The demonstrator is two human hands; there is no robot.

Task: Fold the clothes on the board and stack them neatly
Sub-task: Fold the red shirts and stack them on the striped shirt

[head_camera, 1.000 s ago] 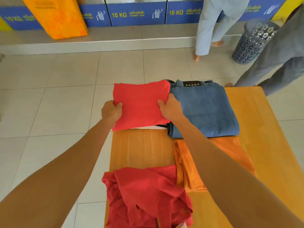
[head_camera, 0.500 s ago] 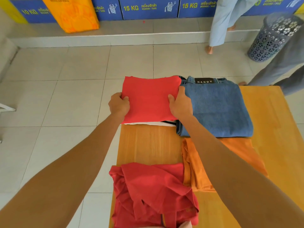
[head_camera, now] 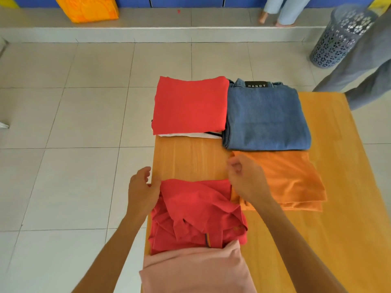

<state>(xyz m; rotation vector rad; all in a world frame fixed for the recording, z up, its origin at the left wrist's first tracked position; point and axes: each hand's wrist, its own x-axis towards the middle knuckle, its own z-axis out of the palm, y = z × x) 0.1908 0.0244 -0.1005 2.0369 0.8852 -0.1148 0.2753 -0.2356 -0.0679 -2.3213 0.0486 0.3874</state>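
A folded red shirt (head_camera: 189, 104) lies on a small stack at the far left corner of the wooden board (head_camera: 330, 187), with white fabric showing under it. Folded blue jeans (head_camera: 264, 117) sit to its right, a folded orange garment (head_camera: 283, 178) in front of them. A crumpled dark red polo shirt (head_camera: 194, 214) lies near me. My left hand (head_camera: 142, 189) touches its far left corner with relaxed fingers. My right hand (head_camera: 246, 178) hovers at its far right corner, fingers loosely curled, holding nothing. Pink cloth (head_camera: 194, 271) fills the near edge.
A grey perforated laundry basket (head_camera: 340, 37) stands at the far right on the tiled floor. One person's grey trouser legs (head_camera: 364, 66) are beside the board's far right corner; another person's feet stand on the raised step. An orange bag (head_camera: 88, 7) sits far left.
Both hands let go of the folded red shirt on the far stack and drew back toward me to the crumpled dark red polo. The camera tilted down.
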